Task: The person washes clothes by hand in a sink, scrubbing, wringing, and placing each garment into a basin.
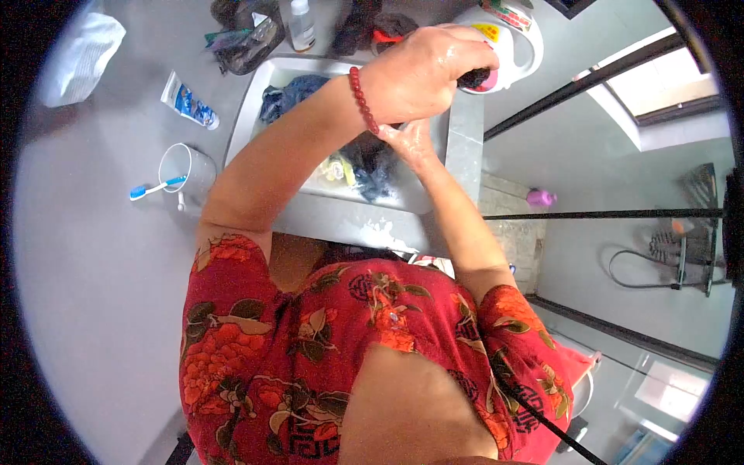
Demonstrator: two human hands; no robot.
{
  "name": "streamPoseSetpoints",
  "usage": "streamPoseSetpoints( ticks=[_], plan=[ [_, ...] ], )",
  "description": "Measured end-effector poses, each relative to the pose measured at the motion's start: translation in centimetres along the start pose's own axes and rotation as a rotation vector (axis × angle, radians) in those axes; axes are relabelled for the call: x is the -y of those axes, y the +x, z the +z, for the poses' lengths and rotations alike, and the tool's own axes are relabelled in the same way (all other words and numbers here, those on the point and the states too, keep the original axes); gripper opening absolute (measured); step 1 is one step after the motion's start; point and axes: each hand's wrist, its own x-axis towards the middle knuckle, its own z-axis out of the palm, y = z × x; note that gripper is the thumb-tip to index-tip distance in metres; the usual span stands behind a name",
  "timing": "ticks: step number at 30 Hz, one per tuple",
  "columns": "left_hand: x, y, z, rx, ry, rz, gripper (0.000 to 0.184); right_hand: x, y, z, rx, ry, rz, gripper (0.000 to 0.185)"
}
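My left hand [426, 70], wet and wearing a red bead bracelet [359, 99] at the wrist, is closed on a dark cloth [474, 78] that bulges out past its fingers. Below it, my right hand [411, 142] is closed against dark fabric, its fingers partly hidden behind my left wrist. Both hands are over a white sink basin [246, 124]. In the basin lie a blue cloth [291, 97], a wet dark blue cloth [375, 184] and a piece with yellow and white [336, 169], in what looks like soapy water.
A white detergent jug [508, 58] stands behind my left hand. On the grey counter [101, 232] are a toothpaste tube [188, 101], a clear cup [198, 172] with a blue toothbrush [159, 187], a small bottle [301, 27] and a dark container [248, 43].
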Motion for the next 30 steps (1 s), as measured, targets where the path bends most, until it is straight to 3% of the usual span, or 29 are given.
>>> streamPoseSetpoints(
  ticks=[1,2,4,5,7,8,10,13,16,18,20,21,25,27,28,30],
  plan=[
    [-0.2,-0.1,-0.2,-0.001,0.035,0.011,0.044,0.6,0.0,0.5,-0.095,0.039,-0.027,0.075],
    [0.1,-0.4,-0.3,0.0,0.033,0.007,0.044,2.1,0.1,0.5,-0.093,0.041,-0.023,0.075],
    [1.1,-1.3,-0.8,-0.166,0.047,0.008,0.036,4.1,0.5,0.8,-0.238,0.186,0.292,0.058],
    [-0.1,-1.3,-2.0,-0.215,0.011,0.042,0.037,3.7,0.4,1.0,-0.309,0.149,0.178,0.033],
    [-0.2,-2.2,-3.2,-0.278,0.137,-0.155,0.028,2.9,1.1,0.7,-0.347,0.231,0.162,0.031],
    [0.6,-4.2,-4.1,-0.261,0.16,-0.212,0.037,2.6,1.3,0.4,-0.384,0.209,0.173,0.031],
    [3.8,-8.9,-3.5,-0.324,0.107,-0.496,0.04,0.8,1.8,-0.4,-0.37,0.182,0.135,0.03],
    [5.2,-13.5,-1.2,-0.178,0.336,-0.768,0.057,2.6,2.5,-0.3,-0.375,0.227,0.176,0.033],
    [1.6,-12.4,-0.7,0.108,0.419,-0.665,0.086,2.0,2.6,0.4,-0.299,-0.057,0.139,0.034],
    [1.8,-13.0,1.1,0.198,0.108,-0.716,0.104,4.6,2.5,0.8,-0.269,-0.067,0.182,0.033],
    [3.0,-14.2,3.2,0.08,-0.102,-0.739,0.113,5.9,2.7,1.2,-0.157,-0.18,0.246,0.038],
    [3.2,-14.2,4.3,-0.085,-0.35,-0.749,0.114,4.9,3.0,1.9,-0.171,-0.1,0.234,0.035],
    [3.7,-15.3,6.2,-0.302,-0.607,-0.796,0.097,3.1,3.0,1.6,-0.071,-0.046,0.35,0.04],
    [4.6,-15.6,6.3,-0.382,-0.669,-0.88,0.079,4.0,3.4,1.1,0.144,0.276,0.449,0.048],
    [5.1,-15.9,6.1,-0.438,-0.761,-1.008,0.065,4.8,3.2,0.5,0.195,0.203,0.345,0.063],
    [5.0,-15.6,6.1,-0.518,-0.851,-0.97,0.052,3.9,3.0,0.1,0.203,-0.004,0.287,0.076]
  ],
)
